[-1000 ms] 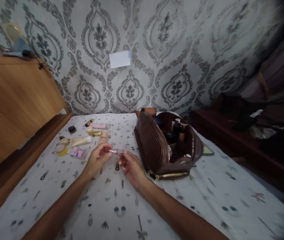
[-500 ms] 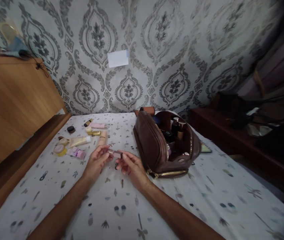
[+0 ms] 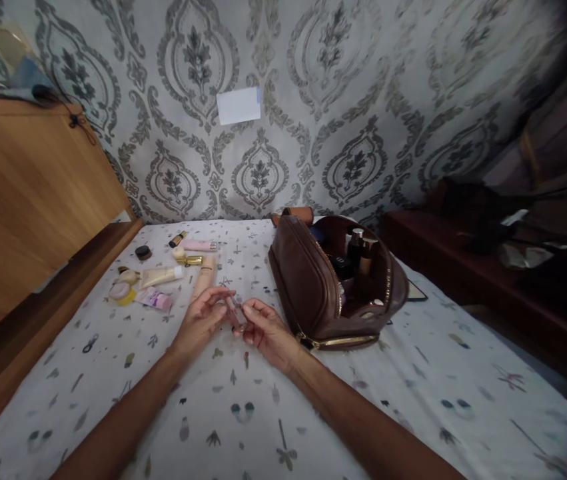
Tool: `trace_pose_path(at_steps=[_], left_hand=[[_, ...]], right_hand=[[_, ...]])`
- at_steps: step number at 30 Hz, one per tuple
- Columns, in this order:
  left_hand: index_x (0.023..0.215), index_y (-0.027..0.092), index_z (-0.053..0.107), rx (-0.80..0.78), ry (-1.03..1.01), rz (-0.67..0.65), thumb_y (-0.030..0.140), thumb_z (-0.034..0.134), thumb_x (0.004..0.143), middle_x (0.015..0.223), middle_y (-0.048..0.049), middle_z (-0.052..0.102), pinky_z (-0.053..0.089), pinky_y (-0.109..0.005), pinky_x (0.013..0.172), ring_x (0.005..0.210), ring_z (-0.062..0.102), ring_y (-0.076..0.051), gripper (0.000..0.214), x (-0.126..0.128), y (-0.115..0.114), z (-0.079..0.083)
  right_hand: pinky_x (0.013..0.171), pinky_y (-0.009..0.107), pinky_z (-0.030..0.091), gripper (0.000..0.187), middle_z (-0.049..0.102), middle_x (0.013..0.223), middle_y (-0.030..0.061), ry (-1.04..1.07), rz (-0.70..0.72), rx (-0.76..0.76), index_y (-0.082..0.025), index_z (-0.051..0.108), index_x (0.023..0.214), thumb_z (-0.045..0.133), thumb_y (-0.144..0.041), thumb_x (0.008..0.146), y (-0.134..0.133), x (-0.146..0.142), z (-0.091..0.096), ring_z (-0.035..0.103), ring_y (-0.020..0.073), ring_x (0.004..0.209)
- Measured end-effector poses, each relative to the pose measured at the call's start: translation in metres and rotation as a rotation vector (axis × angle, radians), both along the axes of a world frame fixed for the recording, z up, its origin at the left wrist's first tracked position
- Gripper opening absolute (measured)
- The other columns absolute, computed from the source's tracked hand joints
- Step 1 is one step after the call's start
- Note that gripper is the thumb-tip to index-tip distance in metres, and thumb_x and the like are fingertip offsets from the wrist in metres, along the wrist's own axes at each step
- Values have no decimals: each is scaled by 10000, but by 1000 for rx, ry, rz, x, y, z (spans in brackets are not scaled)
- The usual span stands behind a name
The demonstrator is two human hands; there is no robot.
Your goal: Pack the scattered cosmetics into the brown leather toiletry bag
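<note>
Between my two hands is a small pinkish lip gloss tube (image 3: 236, 313), tilted, its upper end towards the left. My left hand (image 3: 204, 316) pinches it near the top, and my right hand (image 3: 264, 328) has its fingers closed on the lower end. Just beyond my left hand lies a peach tube (image 3: 205, 273). To the right of my right hand stands a brown cosmetic bag (image 3: 308, 287), unzipped, with several bottles inside, among them a dark bottle (image 3: 354, 244) with a silvery cap.
Left on the patterned sheet (image 3: 233, 413) lie a cream tube (image 3: 159, 276), a purple-and-white tube (image 3: 153, 299), a yellow jar (image 3: 122, 293), a gold tube (image 3: 190, 260), a pink tube (image 3: 198, 245) and a black jar (image 3: 142, 253). A wooden panel (image 3: 33, 200) borders the left side.
The lip gloss tube has turned from nearly level to a steep tilt, its right end dropping. Both hands still hold it. The view has shifted slightly.
</note>
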State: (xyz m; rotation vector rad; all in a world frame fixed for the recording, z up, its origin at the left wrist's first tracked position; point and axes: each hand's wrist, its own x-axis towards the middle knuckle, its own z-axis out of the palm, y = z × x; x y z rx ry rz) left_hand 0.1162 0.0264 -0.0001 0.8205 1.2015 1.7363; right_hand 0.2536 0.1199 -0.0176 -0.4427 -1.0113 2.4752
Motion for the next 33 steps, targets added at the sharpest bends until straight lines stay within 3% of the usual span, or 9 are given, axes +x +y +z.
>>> trace_pose_path(at_steps=[4, 7, 10, 17, 23, 28, 33], left_hand=[[1126, 207, 682, 5, 52, -73, 361, 810, 759, 1248, -106, 662, 541, -322, 854, 1091, 635, -247, 418, 1, 0, -2], [1172, 212, 667, 13, 81, -57, 377, 810, 757, 1277, -109, 655, 491, -360, 984, 1210, 587, -271, 470, 1, -1, -4], [1189, 218, 646, 7, 133, -41, 406, 776, 793, 1306, -109, 634, 466, -374, 1027, 1250, 559, -273, 458, 2, -3, -4], [1163, 210, 582, -72, 215, -88, 443, 796, 748, 1191, -97, 636, 558, -348, 834, 1040, 641, -244, 521, 6, -3, -7], [1192, 215, 525, -119, 304, -148, 385, 745, 796, 869, -10, 652, 540, -284, 672, 751, 655, -168, 483, 8, -2, -12], [1071, 201, 591, -158, 430, -66, 371, 725, 787, 928, -27, 663, 513, -263, 668, 812, 637, -177, 357, 9, -3, -13], [1010, 193, 639, -165, 595, 38, 340, 681, 814, 930, -29, 678, 490, -259, 696, 852, 628, -184, 248, 11, -5, -12]], right_hand=[[459, 166, 406, 422, 685, 653, -21, 0, 0, 37, -179, 563, 759, 888, -424, 649, -2, 1, 1, 626, 99, 530], [520, 172, 444, 377, 686, 705, -29, 21, -20, 33, -180, 644, 888, 889, -356, 663, -3, 1, 1, 613, 85, 569], [532, 170, 442, 447, 689, 763, -27, 46, -64, 44, -203, 686, 1073, 875, -322, 685, -3, 1, 0, 595, 76, 583], [587, 203, 492, 395, 694, 803, -23, 111, -191, 142, -237, 716, 1006, 884, -298, 654, -1, -1, -1, 609, 100, 640], [613, 234, 512, 296, 696, 845, -9, 118, -273, 239, -227, 680, 871, 873, -304, 661, 1, -1, -2, 614, 127, 702], [634, 253, 519, 310, 700, 885, 21, 46, -339, 354, -214, 681, 877, 842, -405, 694, 5, 4, 2, 639, 166, 813], [561, 246, 465, 317, 689, 793, 24, 18, -392, 484, -208, 694, 877, 784, -481, 743, 9, 7, 9, 616, 166, 740]])
